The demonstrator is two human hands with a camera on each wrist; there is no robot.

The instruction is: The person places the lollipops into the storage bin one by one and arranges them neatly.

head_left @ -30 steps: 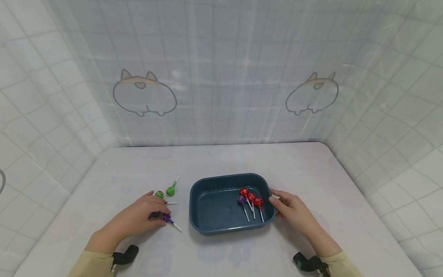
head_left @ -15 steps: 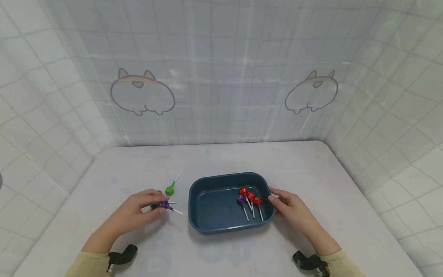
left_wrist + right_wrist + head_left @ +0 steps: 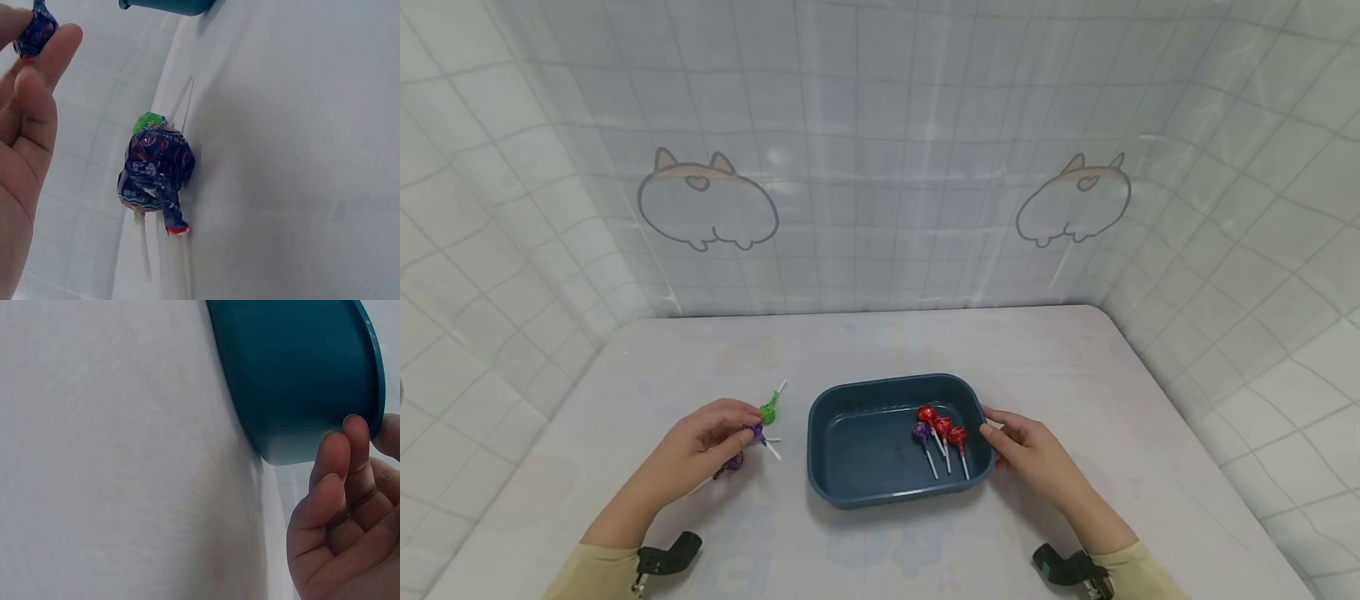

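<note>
My left hand (image 3: 703,442) pinches a purple-wrapped lollipop (image 3: 37,31) between thumb and fingertips, its white stick pointing toward the tray. Below that hand lies another purple lollipop (image 3: 732,463), large in the left wrist view, with more sticks beside it. A green lollipop (image 3: 768,412) lies just past the fingertips. My right hand (image 3: 1030,450) grips the right end of a dark teal tray (image 3: 850,500), thumb on the rim and fingers against the outer wall. Inside the tray, at its right side, are three red lollipops (image 3: 957,436) and a purple one (image 3: 921,431).
The white table (image 3: 880,342) reaches back to a tiled-pattern curtain (image 3: 880,167), with similar walls left and right. Black wrist cameras (image 3: 670,554) sit on both forearms close over the table.
My left hand has lifted a purple lollipop off the group and drawn slightly back with it, uncovering another purple lollipop underneath. The right hand stays on the tray.
</note>
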